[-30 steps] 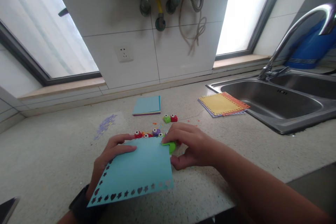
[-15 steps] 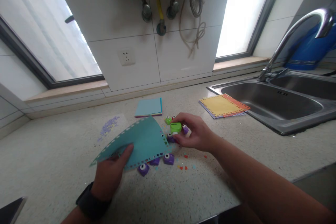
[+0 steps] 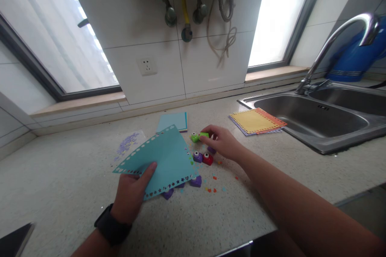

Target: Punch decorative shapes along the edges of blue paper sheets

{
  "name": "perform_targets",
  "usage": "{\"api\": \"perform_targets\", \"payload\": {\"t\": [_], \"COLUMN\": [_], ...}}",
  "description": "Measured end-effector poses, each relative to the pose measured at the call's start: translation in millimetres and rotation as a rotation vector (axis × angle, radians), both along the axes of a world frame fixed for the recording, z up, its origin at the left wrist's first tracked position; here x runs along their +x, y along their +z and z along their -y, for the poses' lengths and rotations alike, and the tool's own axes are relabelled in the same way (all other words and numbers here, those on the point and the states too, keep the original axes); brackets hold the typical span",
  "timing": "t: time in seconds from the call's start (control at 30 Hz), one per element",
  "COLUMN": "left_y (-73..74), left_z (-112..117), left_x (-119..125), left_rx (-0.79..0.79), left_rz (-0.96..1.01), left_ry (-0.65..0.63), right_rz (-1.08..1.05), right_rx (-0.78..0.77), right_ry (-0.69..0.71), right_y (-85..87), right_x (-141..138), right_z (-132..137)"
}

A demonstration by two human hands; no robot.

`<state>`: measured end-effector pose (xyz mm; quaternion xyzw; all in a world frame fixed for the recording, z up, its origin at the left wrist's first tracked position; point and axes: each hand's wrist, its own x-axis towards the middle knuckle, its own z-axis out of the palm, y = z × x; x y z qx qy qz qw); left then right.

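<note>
My left hand (image 3: 132,192) grips a teal sheet of paper (image 3: 164,156), thumb on top. Small shapes are punched along the sheet's edges, and it is tilted above the counter. My right hand (image 3: 221,140) has its thumb and fingers around a green craft punch (image 3: 204,135), down among other punches. Left of it sits another green punch (image 3: 194,137). Nearer me are a purple punch (image 3: 198,156) and a red punch (image 3: 207,158), side by side. Another purple punch (image 3: 196,181) is partly hidden by the sheet's lower edge, as are others beside it.
A stack of light blue paper (image 3: 172,121) lies behind the teal sheet. Yellow and orange punched sheets (image 3: 253,120) lie by the steel sink (image 3: 301,112). Purple paper bits (image 3: 128,143) are heaped at left; orange bits (image 3: 214,178) are scattered near the punches.
My right hand has moved back and slightly up with the green punch, away from the sheet's edge. The red punch now shows in front. The teal sheet has shifted slightly and lies flatter.
</note>
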<state>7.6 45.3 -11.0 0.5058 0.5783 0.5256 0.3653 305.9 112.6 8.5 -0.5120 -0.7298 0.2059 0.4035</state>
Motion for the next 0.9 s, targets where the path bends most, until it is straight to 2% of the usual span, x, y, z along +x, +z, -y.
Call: {"api": "perform_targets", "payload": {"t": [0.23, 0.4, 0.53, 0.77, 0.9], "left_y": [1.4, 3.3, 2.6, 4.0, 5.1], "left_z": [3, 3, 2, 2, 2], "left_x": [1, 3, 5, 7, 8], "left_rx": [-0.052, -0.126, -0.125, -0.153, -0.155], "left_rz": [0.108, 0.207, 0.245, 0.289, 0.292], "left_ry": [-0.093, -0.111, -0.106, -0.131, -0.147], "right_rz": [0.171, 0.305, 0.411, 0.476, 0.46], "right_rx": [0.075, 0.047, 0.02, -0.002, 0.004], "right_ry": [0.033, 0.008, 0.04, 0.083, 0.05], "right_y": [-5.3, -10.5, -12.1, -9.2, -8.0], "right_x": [0, -5, -9, -10, -9], "right_z": [-7, -7, -5, -4, -6]}}
